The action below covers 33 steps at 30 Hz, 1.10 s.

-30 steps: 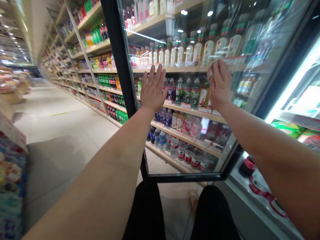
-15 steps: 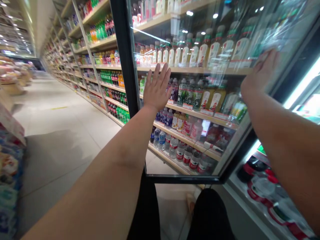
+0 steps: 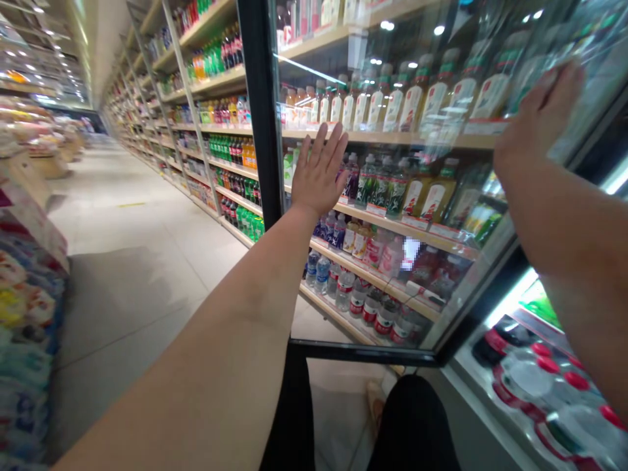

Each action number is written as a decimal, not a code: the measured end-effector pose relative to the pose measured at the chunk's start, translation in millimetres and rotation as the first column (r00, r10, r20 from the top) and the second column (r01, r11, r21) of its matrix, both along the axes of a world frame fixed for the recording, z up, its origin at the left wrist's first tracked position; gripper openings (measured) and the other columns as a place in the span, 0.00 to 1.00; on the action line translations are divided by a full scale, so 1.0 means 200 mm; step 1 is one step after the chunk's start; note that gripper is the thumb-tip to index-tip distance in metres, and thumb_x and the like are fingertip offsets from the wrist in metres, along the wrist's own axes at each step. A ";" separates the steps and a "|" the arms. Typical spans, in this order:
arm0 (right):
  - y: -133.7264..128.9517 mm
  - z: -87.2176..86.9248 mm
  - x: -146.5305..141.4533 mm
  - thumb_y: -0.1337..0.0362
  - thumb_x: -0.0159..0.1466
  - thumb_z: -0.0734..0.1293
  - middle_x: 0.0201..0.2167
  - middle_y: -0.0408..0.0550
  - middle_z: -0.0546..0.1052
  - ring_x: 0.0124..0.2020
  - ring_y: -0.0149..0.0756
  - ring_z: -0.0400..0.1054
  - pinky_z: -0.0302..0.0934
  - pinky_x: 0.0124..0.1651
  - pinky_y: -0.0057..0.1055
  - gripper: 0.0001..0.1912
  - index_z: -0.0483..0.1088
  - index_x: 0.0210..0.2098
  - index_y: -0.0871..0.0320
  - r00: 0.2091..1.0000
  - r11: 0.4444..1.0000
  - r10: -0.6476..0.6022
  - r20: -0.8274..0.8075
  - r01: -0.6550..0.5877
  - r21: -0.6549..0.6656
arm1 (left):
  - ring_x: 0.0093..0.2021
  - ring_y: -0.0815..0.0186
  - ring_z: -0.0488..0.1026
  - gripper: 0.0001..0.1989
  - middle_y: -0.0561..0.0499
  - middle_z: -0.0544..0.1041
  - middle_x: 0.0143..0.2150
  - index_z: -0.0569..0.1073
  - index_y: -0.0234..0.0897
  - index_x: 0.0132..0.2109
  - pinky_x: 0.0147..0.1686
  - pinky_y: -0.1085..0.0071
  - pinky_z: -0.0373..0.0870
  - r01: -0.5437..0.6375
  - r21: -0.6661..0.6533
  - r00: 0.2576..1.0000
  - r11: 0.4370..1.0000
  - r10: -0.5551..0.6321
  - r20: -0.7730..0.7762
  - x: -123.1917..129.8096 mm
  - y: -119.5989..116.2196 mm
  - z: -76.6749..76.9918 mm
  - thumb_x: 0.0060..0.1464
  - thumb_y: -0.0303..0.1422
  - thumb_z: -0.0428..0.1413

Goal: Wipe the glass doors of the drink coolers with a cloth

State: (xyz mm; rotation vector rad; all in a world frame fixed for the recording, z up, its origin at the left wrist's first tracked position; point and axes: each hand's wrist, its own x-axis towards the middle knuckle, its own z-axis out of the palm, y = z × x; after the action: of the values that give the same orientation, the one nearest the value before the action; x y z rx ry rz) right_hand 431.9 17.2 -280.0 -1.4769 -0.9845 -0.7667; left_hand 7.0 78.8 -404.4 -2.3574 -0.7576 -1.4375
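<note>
Head view: left hand (image 3: 318,171) and right hand (image 3: 537,114), both open and grasping nothing, lie flat against a glass cooler door (image 3: 318,324) at 12 and 2 o'clock; bottled drinks (image 3: 377,190) fill shelves behind it; black door frame (image 3: 262,131) at 11; tiled aisle floor (image 3: 132,261) opens at 9.

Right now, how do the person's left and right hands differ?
The left hand looks sharp with its fingers spread, while the right hand is blurred with its fingers closer together. The left hand is lower, beside the black door frame; the right hand is higher and further along the glass door. Both are bare, open and empty.
</note>
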 end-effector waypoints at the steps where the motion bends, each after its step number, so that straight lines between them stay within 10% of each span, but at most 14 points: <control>1: 0.00 0.01 -0.05 0.66 0.74 0.55 0.78 0.59 0.47 0.79 0.42 0.38 0.24 0.79 0.51 0.33 0.49 0.76 0.68 0.999 1.000 0.009 0.050 -0.008 -0.027 | 0.79 0.62 0.26 0.38 0.67 0.43 0.79 0.50 0.46 0.79 0.79 0.50 0.21 0.003 -0.005 1.000 1.000 -0.003 0.001 0.00 0.00 0.00 0.66 0.43 0.45; 8: -0.11 -0.35 -0.48 0.70 0.66 0.56 0.75 0.58 0.57 0.77 0.44 0.46 0.38 0.78 0.52 0.36 0.59 0.73 0.67 0.961 0.997 0.003 0.276 -0.025 0.076 | 0.80 0.63 0.29 0.37 0.68 0.44 0.79 0.51 0.47 0.79 0.80 0.52 0.23 -0.012 0.026 1.000 1.000 0.012 -0.002 0.01 -0.01 0.00 0.65 0.41 0.47; 14: -0.05 -0.07 -0.57 0.73 0.66 0.53 0.77 0.55 0.53 0.78 0.41 0.42 0.32 0.79 0.46 0.37 0.53 0.75 0.69 0.978 1.000 0.013 0.209 -0.008 -0.023 | 0.80 0.62 0.28 0.37 0.66 0.44 0.79 0.50 0.45 0.79 0.80 0.50 0.24 -0.022 0.022 1.000 1.000 0.022 -0.005 0.01 0.00 -0.01 0.66 0.40 0.46; 20: -0.06 -0.28 -0.69 0.68 0.69 0.54 0.76 0.53 0.55 0.78 0.42 0.42 0.35 0.79 0.54 0.33 0.57 0.74 0.61 0.929 0.995 0.095 0.357 -0.091 -0.028 | 0.79 0.62 0.25 0.37 0.69 0.42 0.79 0.50 0.46 0.79 0.80 0.51 0.21 0.001 -0.018 1.000 1.000 -0.001 -0.012 0.01 -0.02 0.01 0.66 0.42 0.45; 26: 0.03 -0.10 -0.77 0.69 0.70 0.53 0.76 0.50 0.55 0.78 0.39 0.42 0.34 0.80 0.50 0.32 0.57 0.73 0.59 0.957 0.999 0.045 0.288 -0.042 -0.018 | 0.78 0.63 0.23 0.39 0.74 0.39 0.78 0.48 0.50 0.80 0.79 0.54 0.16 0.074 -0.067 0.997 0.995 -0.073 0.010 0.01 -0.01 0.01 0.64 0.43 0.46; 33: -0.05 -0.57 -0.87 0.62 0.74 0.53 0.76 0.38 0.56 0.78 0.46 0.43 0.39 0.78 0.61 0.29 0.57 0.73 0.44 0.854 0.983 0.184 0.487 -0.163 -0.084 | 0.79 0.63 0.26 0.40 0.71 0.35 0.77 0.50 0.41 0.79 0.78 0.61 0.15 -0.010 -0.051 1.000 0.999 0.009 -0.028 0.02 -0.01 0.02 0.63 0.42 0.45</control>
State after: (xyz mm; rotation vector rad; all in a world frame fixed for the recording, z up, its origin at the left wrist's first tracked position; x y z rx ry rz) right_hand 258.8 8.1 -394.7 -1.2213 -1.5067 -1.0227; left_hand 10.4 76.5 -400.2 -2.4028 -0.8064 -1.3948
